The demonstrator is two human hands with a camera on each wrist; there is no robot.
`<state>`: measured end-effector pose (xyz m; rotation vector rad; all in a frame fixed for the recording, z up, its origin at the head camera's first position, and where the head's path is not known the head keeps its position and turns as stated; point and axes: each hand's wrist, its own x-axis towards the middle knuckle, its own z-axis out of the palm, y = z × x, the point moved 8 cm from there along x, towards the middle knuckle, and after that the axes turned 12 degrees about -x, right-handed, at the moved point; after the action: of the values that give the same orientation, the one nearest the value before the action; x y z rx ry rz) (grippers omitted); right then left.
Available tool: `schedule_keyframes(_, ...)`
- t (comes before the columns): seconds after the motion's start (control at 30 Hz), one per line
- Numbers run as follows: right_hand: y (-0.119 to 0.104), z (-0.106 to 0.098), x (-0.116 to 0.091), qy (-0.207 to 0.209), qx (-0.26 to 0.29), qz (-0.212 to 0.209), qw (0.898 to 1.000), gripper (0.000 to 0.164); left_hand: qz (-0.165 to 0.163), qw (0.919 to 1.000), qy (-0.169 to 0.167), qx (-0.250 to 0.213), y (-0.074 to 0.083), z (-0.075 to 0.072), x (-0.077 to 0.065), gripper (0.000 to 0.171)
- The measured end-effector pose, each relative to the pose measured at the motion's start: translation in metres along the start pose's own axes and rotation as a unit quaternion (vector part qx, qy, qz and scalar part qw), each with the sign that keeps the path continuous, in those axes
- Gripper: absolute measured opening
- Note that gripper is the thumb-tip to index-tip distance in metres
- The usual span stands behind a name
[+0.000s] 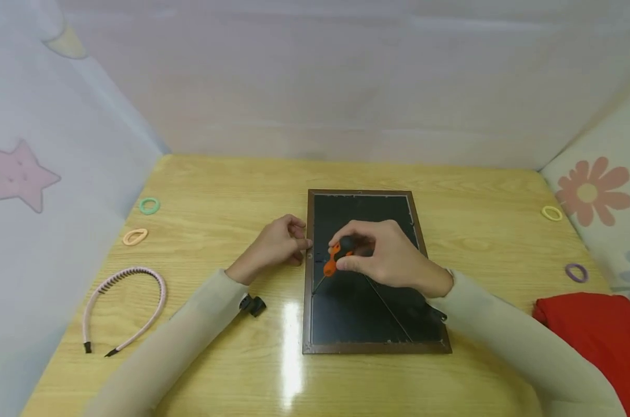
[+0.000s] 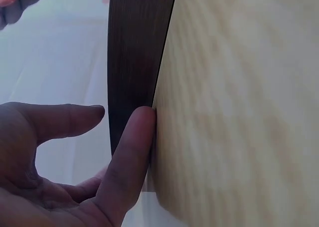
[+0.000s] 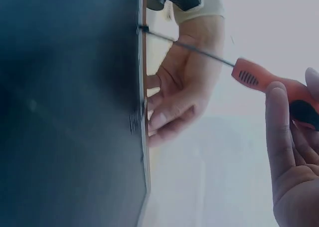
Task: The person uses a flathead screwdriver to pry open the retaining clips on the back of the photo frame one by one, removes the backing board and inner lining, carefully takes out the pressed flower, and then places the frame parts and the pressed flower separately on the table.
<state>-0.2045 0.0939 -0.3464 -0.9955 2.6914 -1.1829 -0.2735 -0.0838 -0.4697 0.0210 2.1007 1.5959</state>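
A brown-rimmed picture frame lies on the table with its black panel facing up. My right hand grips an orange and black screwdriver above the panel. The screwdriver's thin shaft slants down, and its tip meets the inner side of the frame's left border. My left hand holds that same border a little farther back. In the left wrist view, a finger presses the frame's outer side, while the thumb is at its upper edge.
A pink headband lies on the left of the wooden table, with green and orange hair ties behind it. To the right are yellow and purple hair ties and red cloth. Printed walls surround the table.
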Motion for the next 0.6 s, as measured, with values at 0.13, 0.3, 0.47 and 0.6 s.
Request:
schedule_keyframes(0.13,0.021,-0.019,-0.007,0.041,0.015,0.031,0.999,0.029,0.004,0.9999,0.008,0.013,0.006,-0.002,0.012,0.055)
schedule_keyframes(0.3,0.061,-0.040,-0.012,0.081,0.104,0.110,0.985,0.031,-0.005,0.9990,0.009,0.043,0.012,-0.004,0.017,0.067)
schedule_keyframes(0.47,0.088,-0.047,-0.014,0.095,0.201,0.151,0.963,0.031,-0.001,0.9965,0.004,0.084,0.015,-0.002,0.015,0.076)
schedule_keyframes(0.6,0.095,-0.043,-0.006,0.086,0.164,0.135,0.973,0.031,0.002,0.9937,0.021,0.110,0.016,-0.008,0.008,0.071)
